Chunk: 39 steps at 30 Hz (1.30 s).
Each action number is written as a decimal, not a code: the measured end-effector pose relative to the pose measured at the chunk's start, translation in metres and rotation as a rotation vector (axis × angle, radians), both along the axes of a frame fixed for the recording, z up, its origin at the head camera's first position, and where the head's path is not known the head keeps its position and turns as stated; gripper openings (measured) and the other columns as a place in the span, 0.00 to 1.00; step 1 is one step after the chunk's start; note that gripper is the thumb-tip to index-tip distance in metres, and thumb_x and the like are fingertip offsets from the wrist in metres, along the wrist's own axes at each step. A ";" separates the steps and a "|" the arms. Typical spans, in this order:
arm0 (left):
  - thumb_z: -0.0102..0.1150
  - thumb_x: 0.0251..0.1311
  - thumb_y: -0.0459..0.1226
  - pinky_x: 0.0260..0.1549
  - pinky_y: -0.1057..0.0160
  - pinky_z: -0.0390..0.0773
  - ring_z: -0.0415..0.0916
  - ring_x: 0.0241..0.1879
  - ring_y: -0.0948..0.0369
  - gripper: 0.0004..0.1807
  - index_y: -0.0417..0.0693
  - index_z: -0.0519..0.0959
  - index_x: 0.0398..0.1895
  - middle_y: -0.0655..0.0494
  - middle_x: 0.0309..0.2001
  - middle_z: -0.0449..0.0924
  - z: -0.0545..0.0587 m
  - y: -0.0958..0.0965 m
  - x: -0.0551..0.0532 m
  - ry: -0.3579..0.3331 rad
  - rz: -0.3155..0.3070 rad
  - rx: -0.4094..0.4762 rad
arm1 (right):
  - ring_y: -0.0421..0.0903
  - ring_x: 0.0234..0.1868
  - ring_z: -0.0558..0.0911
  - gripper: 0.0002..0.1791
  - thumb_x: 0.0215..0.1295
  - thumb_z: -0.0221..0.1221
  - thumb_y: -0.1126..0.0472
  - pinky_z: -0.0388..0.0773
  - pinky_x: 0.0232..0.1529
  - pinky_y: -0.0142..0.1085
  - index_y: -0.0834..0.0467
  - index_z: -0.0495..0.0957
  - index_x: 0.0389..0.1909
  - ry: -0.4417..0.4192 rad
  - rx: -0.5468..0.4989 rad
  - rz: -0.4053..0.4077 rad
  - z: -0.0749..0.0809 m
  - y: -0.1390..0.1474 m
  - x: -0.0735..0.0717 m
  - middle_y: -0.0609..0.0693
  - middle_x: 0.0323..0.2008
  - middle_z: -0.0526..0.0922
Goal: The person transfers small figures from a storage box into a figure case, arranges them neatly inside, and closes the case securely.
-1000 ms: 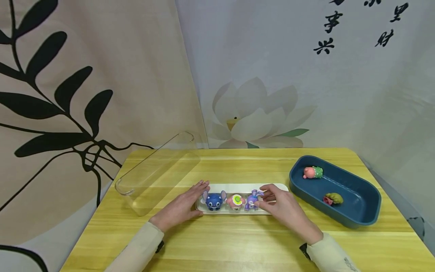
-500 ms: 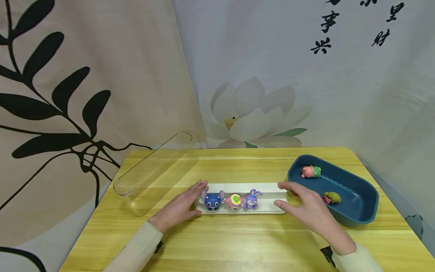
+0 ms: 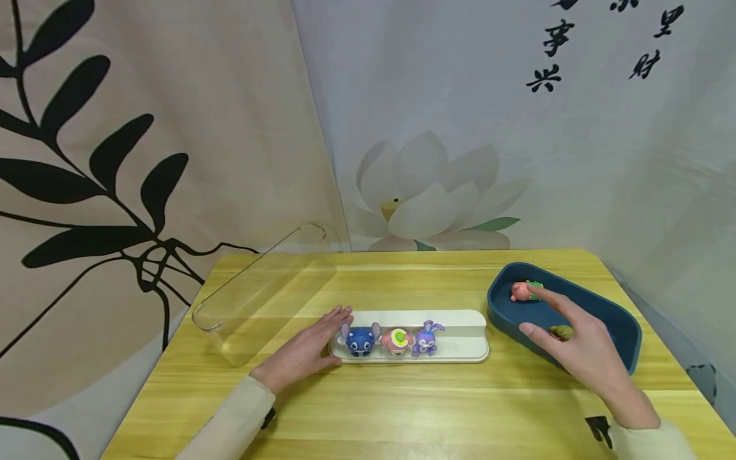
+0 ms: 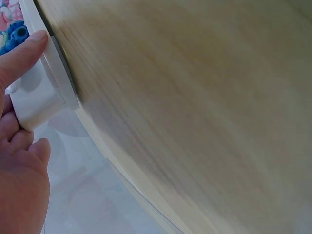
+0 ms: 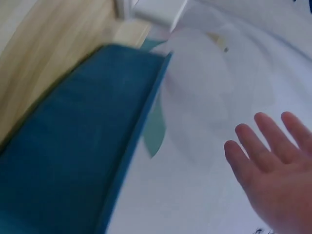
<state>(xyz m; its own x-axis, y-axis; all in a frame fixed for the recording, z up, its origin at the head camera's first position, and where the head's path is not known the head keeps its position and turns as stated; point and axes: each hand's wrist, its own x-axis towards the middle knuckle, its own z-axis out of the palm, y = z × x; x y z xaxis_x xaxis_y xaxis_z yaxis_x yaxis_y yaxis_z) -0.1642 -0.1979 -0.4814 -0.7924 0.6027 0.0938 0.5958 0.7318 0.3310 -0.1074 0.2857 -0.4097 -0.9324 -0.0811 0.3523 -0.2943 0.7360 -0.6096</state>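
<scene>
My left hand (image 3: pixel 301 354) holds the left end of a long white display base (image 3: pixel 460 348), thumb (image 4: pixel 31 46) along its front edge and fingers round the end. On the base stand a blue big-eared figurine (image 3: pixel 360 342), a pink figurine with a yellow-green swirl (image 3: pixel 397 340) and a purple rabbit figurine (image 3: pixel 425 338). My right hand (image 3: pixel 592 358), fingers spread and holding nothing, is over the dark blue bin (image 3: pixel 623 313). Inside the bin lie a pink figurine with a green body (image 3: pixel 520 292) and an olive-green figurine (image 3: pixel 560 332), the latter partly hidden by this hand.
A clear plastic cover (image 3: pixel 267 294) lies slanted at the table's back left, behind my left hand. The wooden table (image 3: pixel 368 409) ends near a printed cloth backdrop (image 3: pixel 437 191), with the bin near its right side.
My right hand has let go of the purple rabbit figurine, leaving it standing on the base, and has moved right to over the bin. The left hand has stayed at the base.
</scene>
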 end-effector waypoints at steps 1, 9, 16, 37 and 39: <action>0.77 0.57 0.42 0.73 0.46 0.64 0.50 0.80 0.52 0.52 0.50 0.58 0.82 0.52 0.82 0.51 0.000 0.000 0.000 -0.003 0.001 -0.004 | 0.63 0.63 0.75 0.39 0.66 0.71 0.51 0.81 0.48 0.52 0.46 0.69 0.76 -0.015 0.004 -0.010 -0.001 0.006 -0.001 0.60 0.69 0.75; 0.76 0.58 0.42 0.73 0.46 0.64 0.49 0.80 0.53 0.51 0.51 0.57 0.82 0.52 0.83 0.51 0.000 0.000 -0.001 -0.010 0.003 -0.007 | 0.77 0.66 0.68 0.45 0.69 0.69 0.50 0.70 0.51 0.76 0.44 0.58 0.82 -0.125 0.014 -0.008 -0.011 0.049 -0.007 0.65 0.77 0.62; 0.76 0.58 0.43 0.73 0.45 0.64 0.49 0.80 0.52 0.51 0.50 0.57 0.82 0.51 0.82 0.51 0.000 0.000 0.000 -0.006 0.004 -0.009 | 0.77 0.67 0.65 0.44 0.70 0.68 0.51 0.73 0.56 0.66 0.51 0.59 0.81 -0.183 0.028 0.019 -0.024 0.075 -0.015 0.70 0.76 0.60; 0.76 0.59 0.42 0.74 0.46 0.62 0.49 0.81 0.52 0.51 0.50 0.58 0.82 0.52 0.83 0.51 0.000 -0.001 0.001 -0.008 -0.007 0.014 | 0.74 0.62 0.74 0.42 0.68 0.68 0.46 0.78 0.55 0.67 0.65 0.67 0.74 -0.344 0.199 0.102 -0.047 0.103 -0.032 0.72 0.67 0.71; 0.76 0.59 0.42 0.74 0.46 0.62 0.49 0.81 0.52 0.51 0.50 0.58 0.82 0.53 0.83 0.51 0.000 -0.001 0.000 -0.005 -0.008 0.012 | 0.74 0.62 0.74 0.41 0.68 0.68 0.46 0.78 0.56 0.66 0.66 0.68 0.73 -0.342 0.210 0.108 -0.048 0.105 -0.034 0.72 0.66 0.72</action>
<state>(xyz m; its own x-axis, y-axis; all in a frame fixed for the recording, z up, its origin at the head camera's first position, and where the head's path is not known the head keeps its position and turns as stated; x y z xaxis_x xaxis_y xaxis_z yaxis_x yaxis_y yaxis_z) -0.1640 -0.1988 -0.4815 -0.7879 0.6081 0.0972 0.6001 0.7228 0.3427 -0.1413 0.3907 -0.4577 -0.9750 -0.2219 -0.0113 -0.1829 0.8308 -0.5257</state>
